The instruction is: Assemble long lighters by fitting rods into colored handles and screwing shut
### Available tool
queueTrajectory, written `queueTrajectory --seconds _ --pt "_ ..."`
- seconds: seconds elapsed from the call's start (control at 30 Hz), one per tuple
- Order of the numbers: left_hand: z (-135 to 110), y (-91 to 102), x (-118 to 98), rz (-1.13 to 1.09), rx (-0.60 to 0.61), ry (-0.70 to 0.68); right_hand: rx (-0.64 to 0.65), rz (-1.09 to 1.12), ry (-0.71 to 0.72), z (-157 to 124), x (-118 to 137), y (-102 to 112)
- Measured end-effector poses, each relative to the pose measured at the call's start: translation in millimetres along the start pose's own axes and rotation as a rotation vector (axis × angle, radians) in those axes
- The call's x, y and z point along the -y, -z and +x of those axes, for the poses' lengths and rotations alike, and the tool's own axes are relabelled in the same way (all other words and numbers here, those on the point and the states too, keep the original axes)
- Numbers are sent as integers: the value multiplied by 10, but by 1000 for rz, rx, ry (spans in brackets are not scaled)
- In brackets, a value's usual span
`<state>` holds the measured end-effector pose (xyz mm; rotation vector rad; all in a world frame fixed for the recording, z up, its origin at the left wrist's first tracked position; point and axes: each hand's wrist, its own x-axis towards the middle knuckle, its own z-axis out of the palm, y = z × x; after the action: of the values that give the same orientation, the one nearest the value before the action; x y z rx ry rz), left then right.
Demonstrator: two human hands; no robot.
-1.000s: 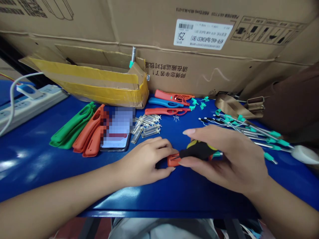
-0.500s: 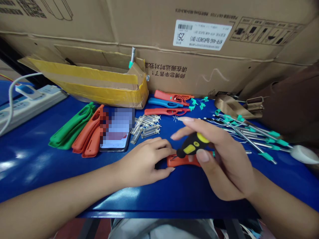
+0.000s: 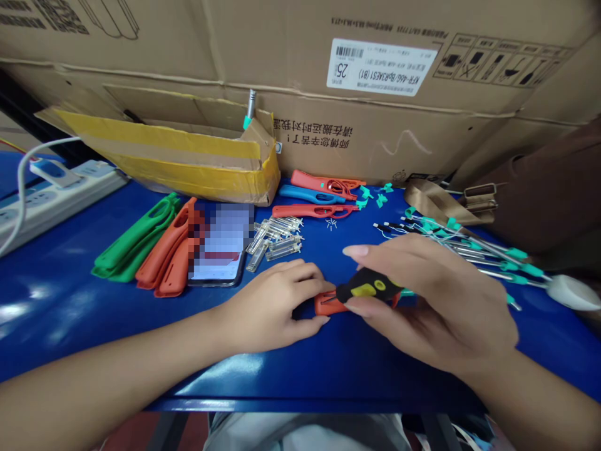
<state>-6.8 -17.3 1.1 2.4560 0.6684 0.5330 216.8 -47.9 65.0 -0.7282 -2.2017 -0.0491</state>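
Flat on the blue table lies an orange lighter, of the long-nosed kind. My left hand grips its left end between thumb and fingers. My right hand is closed round a black and yellow screwdriver, whose thin shaft points left and touches or nearly touches the lighter's upper face. The right hand covers most of the lighter's other end. Small white screws or pins are scattered beyond the hands. Clear fuel tanks lie in a group left of them.
A phone lies beside orange casings and green casings. Red and blue lighters rest before a cardboard box. Metal tubes with green clips lie at right, a power strip at left.
My right hand has turned and shifted right and slightly down, its fingers closing further over the screwdriver. The screwdriver now lies lower and flatter. My left hand and the lighter stay put.
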Motion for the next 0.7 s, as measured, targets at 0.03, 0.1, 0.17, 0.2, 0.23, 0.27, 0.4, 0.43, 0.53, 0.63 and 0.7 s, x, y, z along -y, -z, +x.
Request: queueTrajectory --seconds 0.03,0.1,0.17,0.2,0.23,0.27,0.4,0.43,0.53,0.63,0.7 --pt "1 1 0 2 6 4 -11 -13 -14 -5 6 0" --pt "3 4 1 8 17 11 -27 51 -40 -7 17 2" --pt "1 3 4 12 16 9 -16 132 -50 2 23 10" --pt "-2 0 7 13 10 4 -4 142 -39 8 25 17" --pt "-5 -3 10 13 3 -3 5 123 -25 13 26 25" --pt "-9 -7 13 16 -3 -10 8 83 -19 15 27 34" --pt "-18 -18 16 40 -9 -27 41 -15 -15 -4 27 50" --pt "-18 -18 15 46 -15 -28 59 24 -8 -11 27 47" --pt "-12 -13 8 42 -12 -20 111 158 -8 -20 28 35" --pt "-4 -9 6 35 1 -18 83 67 -19 -18 31 34" --pt "0 -8 6 35 -7 -22 57 -32 -8 -21 28 41"
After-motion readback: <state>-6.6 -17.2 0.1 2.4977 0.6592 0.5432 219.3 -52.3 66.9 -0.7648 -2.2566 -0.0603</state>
